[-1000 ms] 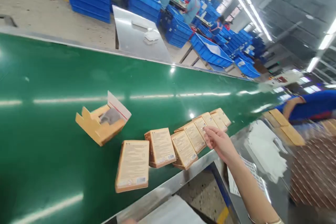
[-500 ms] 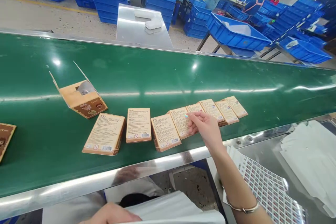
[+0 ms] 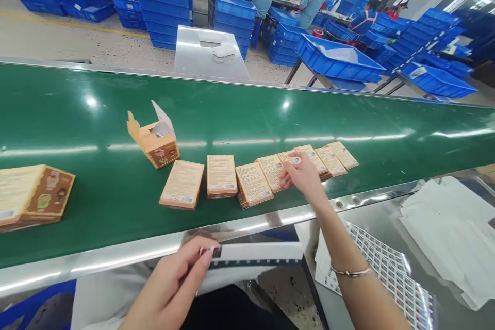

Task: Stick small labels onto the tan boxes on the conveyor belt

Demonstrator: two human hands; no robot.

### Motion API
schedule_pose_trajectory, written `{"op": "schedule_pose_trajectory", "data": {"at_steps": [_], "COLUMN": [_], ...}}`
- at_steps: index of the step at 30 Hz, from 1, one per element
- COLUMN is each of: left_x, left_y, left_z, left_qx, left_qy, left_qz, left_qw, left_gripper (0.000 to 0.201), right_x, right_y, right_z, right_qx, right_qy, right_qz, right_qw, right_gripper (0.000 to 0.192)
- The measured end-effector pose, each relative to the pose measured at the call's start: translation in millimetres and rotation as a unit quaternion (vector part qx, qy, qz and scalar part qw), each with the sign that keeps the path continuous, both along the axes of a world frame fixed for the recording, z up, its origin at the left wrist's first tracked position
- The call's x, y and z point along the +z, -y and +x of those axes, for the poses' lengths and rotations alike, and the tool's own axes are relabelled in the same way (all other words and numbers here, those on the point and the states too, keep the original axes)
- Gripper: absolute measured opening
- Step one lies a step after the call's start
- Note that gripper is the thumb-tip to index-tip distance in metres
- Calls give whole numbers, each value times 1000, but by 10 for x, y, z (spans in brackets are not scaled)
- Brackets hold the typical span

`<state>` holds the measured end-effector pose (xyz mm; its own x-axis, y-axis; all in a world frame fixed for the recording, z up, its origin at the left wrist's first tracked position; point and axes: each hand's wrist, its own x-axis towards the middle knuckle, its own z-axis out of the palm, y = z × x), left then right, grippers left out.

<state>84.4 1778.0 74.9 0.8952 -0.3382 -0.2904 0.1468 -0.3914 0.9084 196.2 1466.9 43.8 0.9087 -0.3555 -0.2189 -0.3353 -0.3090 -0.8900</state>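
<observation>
On the near edge of the green conveyor belt, the right hand lies loosely open, fingertips pressing down on a flat tan cardboard box with printed text in the middle of an overlapping row of the same boxes; it clasps nothing. Below the belt's steel rim, the left hand pinches the left end of a white sheet of small printed stickers between thumb and fingers, held close to the body. Left of the row lie three more flat boxes, apart from one another. Farther left stands an opened brown carton with raised flaps. Right of the arm, more sticker sheets rest on a steel table. Beyond the belt, blue plastic crates are stacked.
</observation>
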Motion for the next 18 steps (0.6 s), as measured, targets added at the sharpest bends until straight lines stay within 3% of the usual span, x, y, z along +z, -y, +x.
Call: {"op": "schedule_pose_trajectory", "data": {"at_steps": [3,5,7,10,18], "left_x": [-23,-28,-10,37,-47], "left_y": [88,163,227,283,354], "left_z": [66,110,159,241,451], "left_qx": [-23,-22,-22,-33,-68], "left_qy": [-14,-18,-17,-18,-39], "left_qz": [3,-8,-27,-40,-52], "left_qw": [1000,1000,999,998,996], "left_gripper": [36,38,38,40,40], "right_x": [364,580,695,681,456], "right_y": [-228,-457,-687,-908,-891], "right_z": [-255,-497,-714,-867,-845], "right_qx": [138,278,360,348,309], "right_qy": [59,161,254,337,367], "right_qz": [-58,-146,-201,-269,-331], "right_qw": [987,936,875,832,812], "right_gripper": [20,14,9,11,16]}}
